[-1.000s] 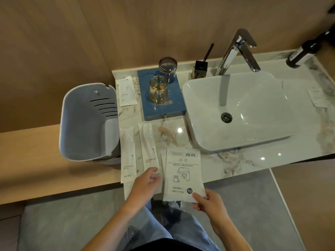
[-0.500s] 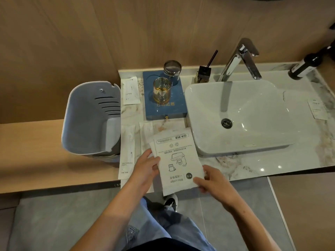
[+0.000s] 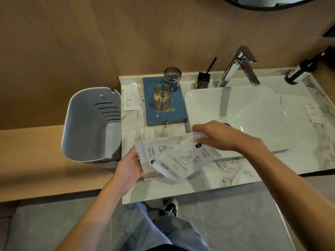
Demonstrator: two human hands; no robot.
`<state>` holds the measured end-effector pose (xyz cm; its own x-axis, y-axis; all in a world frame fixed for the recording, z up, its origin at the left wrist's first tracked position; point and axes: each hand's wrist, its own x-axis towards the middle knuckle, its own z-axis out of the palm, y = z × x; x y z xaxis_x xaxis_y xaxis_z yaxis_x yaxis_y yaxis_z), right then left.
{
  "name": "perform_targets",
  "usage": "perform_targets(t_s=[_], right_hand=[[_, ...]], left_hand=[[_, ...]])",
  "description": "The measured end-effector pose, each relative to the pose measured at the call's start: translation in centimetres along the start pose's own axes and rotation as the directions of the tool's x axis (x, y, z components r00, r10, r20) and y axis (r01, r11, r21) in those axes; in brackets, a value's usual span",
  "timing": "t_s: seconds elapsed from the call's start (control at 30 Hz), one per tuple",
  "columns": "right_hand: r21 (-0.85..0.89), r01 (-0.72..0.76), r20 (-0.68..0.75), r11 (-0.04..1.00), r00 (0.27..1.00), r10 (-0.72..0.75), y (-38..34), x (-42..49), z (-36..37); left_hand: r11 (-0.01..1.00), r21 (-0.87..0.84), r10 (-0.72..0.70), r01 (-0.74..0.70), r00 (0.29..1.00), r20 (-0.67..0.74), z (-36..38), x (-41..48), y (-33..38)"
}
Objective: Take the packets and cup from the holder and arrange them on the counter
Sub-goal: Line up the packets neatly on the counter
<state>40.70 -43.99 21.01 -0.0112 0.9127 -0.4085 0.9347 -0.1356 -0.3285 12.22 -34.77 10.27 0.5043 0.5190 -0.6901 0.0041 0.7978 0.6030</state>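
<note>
Just above the marble counter [image 3: 235,171], my two hands hold two large white printed packets that overlap. My left hand [image 3: 130,169] grips the left packet [image 3: 145,153] at its lower left edge. From above, my right hand [image 3: 223,136] pinches the top corner of the right packet [image 3: 183,160]. Behind them two long narrow packets [image 3: 146,133] lie on the counter, partly hidden. The blue holder [image 3: 170,116] carries an amber glass cup [image 3: 162,96] and an upturned grey glass [image 3: 172,76]. A small white packet [image 3: 131,96] lies left of the holder.
A grey plastic bin [image 3: 90,124] stands on the wooden ledge at the left, against the counter. The white basin [image 3: 253,113] and chrome tap [image 3: 239,66] fill the right side. A reed diffuser [image 3: 204,77], a dark bottle [image 3: 301,71] and a paper card [image 3: 313,113] sit further back.
The large packet left the counter and turned sideways; it now shows as two packets, one per hand. My right hand moved from the lower edge up to the top corner.
</note>
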Motion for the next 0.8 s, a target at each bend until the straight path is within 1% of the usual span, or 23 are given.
perform_targets(t_s=[0.07, 0.17, 0.2, 0.27, 0.3, 0.33, 0.37, 0.43, 0.53, 0.6, 0.63, 0.67, 0.7, 0.73, 0.77, 0.8], right_hand=[[0.019, 0.012, -0.022, 1.000, 1.000, -0.011, -0.7, 1.5, -0.5], [0.094, 0.029, 0.010, 0.995, 1.000, -0.030, -1.4, 3.1, -0.8], [0.116, 0.028, 0.027, 0.993, 0.999, -0.032, -1.6, 3.5, -1.0], [0.124, 0.034, 0.066, 0.992, 0.997, -0.042, -2.1, 4.3, -1.1], [0.117, 0.040, 0.088, 0.992, 0.995, -0.050, -2.3, 4.6, -1.2], [0.121, 0.044, 0.108, 0.992, 0.993, -0.057, -2.5, 4.9, -1.2], [0.145, 0.046, 0.116, 0.988, 0.991, -0.063, -2.6, 5.1, -1.1], [0.239, 0.038, 0.095, 0.970, 0.993, -0.062, -2.7, 5.5, -0.8], [0.369, 0.009, 0.068, 0.929, 0.997, -0.037, -2.8, 6.1, 0.1], [0.375, -0.013, 0.075, 0.927, 0.997, -0.016, -2.6, 6.6, 1.0], [0.356, -0.019, 0.046, 0.934, 0.999, 0.003, -2.3, 6.6, 1.4], [0.347, -0.031, -0.030, 0.937, 0.999, 0.044, -1.8, 6.4, 1.9], [0.368, -0.057, -0.150, 0.928, 0.981, 0.120, -1.2, 5.8, 2.5], [0.429, -0.096, -0.273, 0.898, 0.934, 0.231, -0.7, 4.8, 3.3], [0.497, -0.148, -0.358, 0.855, 0.863, 0.357, -0.3, 3.5, 4.5], [0.545, -0.213, -0.384, 0.811, 0.796, 0.467, -0.2, 2.0, 5.7]], left_hand=[[0.996, 0.038, -0.086, 0.084, 0.995, 0.051, 0.3, -0.2, 0.0], [0.983, 0.057, -0.183, 0.176, 0.967, 0.175, -0.1, -0.6, 0.3], [0.977, 0.086, -0.207, 0.193, 0.952, 0.223, -0.4, -0.8, 0.7], [0.962, 0.190, -0.254, 0.196, 0.898, 0.360, -1.3, -1.0, 1.5], [0.950, 0.252, -0.275, 0.183, 0.873, 0.403, -1.5, -1.0, 1.9], [0.938, 0.300, -0.291, 0.172, 0.862, 0.416, -1.3, -1.1, 2.1], [0.927, 0.336, -0.301, 0.165, 0.862, 0.408, -0.9, -1.0, 2.1], [0.908, 0.399, -0.287, 0.128, 0.884, 0.370, 0.7, -1.0, 1.7], [0.879, 0.477, -0.166, 0.010, 0.944, 0.286, 3.3, -0.9, 0.0], [0.880, 0.476, -0.109, -0.009, 0.970, 0.218, 4.3, -0.6, -0.8], [0.885, 0.465, -0.098, -0.001, 0.977, 0.188, 4.5, -0.5, -1.1], [0.894, 0.448, -0.097, 0.016, 0.983, 0.157, 4.6, -0.4, -1.4], [0.911, 0.410, -0.104, 0.043, 0.986, 0.127, 4.5, -0.1, -1.6], [0.931, 0.355, -0.119, 0.077, 0.988, 0.096, 4.5, 0.1, -1.8], [0.948, 0.298, -0.136, 0.109, 0.988, 0.073, 4.4, 0.4, -2.0], [0.959, 0.247, -0.156, 0.138, 0.986, 0.053, 4.3, 0.8, -2.0]])
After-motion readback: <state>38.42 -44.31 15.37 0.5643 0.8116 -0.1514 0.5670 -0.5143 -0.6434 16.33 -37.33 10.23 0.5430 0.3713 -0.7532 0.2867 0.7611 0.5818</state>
